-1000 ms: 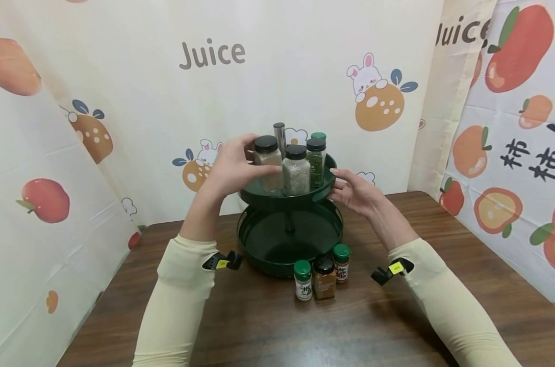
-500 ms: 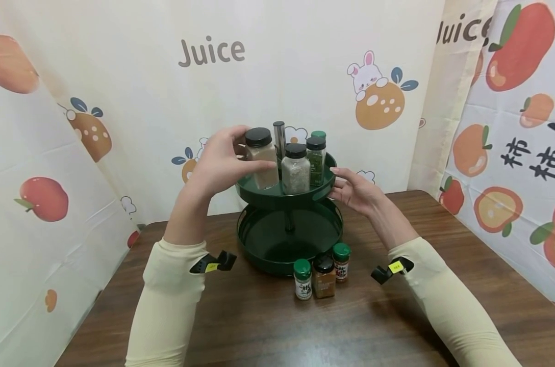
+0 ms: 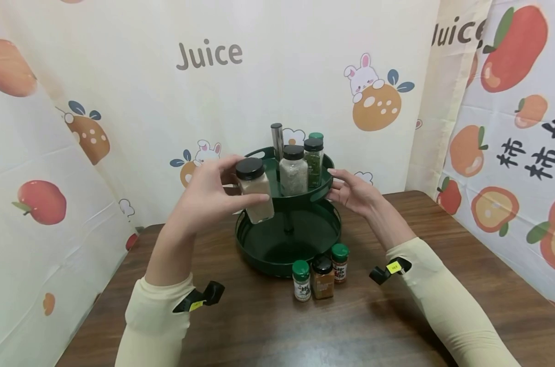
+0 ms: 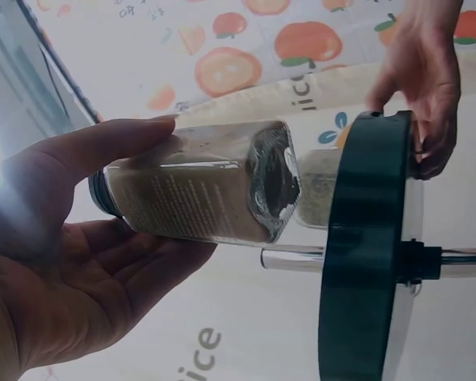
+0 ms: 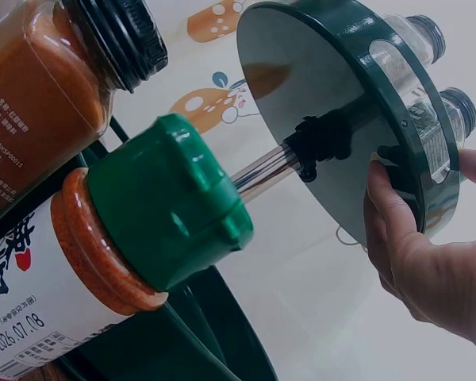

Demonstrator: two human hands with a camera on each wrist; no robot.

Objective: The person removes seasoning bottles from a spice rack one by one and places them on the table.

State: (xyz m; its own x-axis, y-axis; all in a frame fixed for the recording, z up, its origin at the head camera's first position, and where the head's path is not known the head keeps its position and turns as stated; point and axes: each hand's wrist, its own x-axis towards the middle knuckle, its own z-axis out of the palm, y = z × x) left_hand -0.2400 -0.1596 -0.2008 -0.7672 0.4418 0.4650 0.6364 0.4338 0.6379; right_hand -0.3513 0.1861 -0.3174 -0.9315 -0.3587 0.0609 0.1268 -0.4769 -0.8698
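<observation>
My left hand (image 3: 201, 199) grips a square seasoning jar (image 3: 259, 199) with a black lid and beige powder, thumb on one side, fingers on the other. The jar hangs tilted in front of the upper tray's left edge, above the lower tray (image 3: 263, 266). In the left wrist view, the base of this jar faces the tray. My right hand (image 3: 357, 193) holds the right rim of the green upper tray (image 3: 321, 193), thumb on the outside top and fingers beneath, as the right wrist view shows. On that tray stand a jar of pale grains (image 3: 293, 176) and a green herb jar (image 3: 313, 165).
Another green-capped bottle (image 3: 316, 136) stands behind the herb jar, beside the metal post (image 3: 277, 140). In front of the lower tray, a green-capped white bottle (image 3: 302, 285), a black-capped brown spice jar (image 3: 323, 283) and a green-capped red spice bottle (image 3: 339, 265) stand on the wooden table (image 3: 241, 326).
My left hand has lifted the beige jar off the upper tray, then brought it left, down and toward me. My right hand has stayed at the tray's rim.
</observation>
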